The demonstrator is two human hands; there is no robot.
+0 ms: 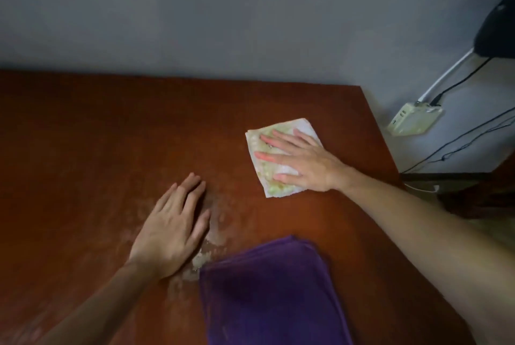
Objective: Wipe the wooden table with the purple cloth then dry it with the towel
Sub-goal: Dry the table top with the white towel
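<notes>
The wooden table (97, 135) fills most of the view, reddish brown with pale smears near its middle. A folded purple cloth (273, 294) lies near the front edge, touched by neither hand. My right hand (301, 160) presses flat, fingers spread, on a folded white and green towel (267, 174) at the right side of the table. My left hand (172, 230) rests flat on the bare wood just left of the purple cloth, holding nothing.
A grey wall (223, 10) runs behind the table. Off the right edge, a white power strip (415, 118) with black cables (457, 146) hangs on the wall, and a dark object (496, 29) sits in the upper right corner.
</notes>
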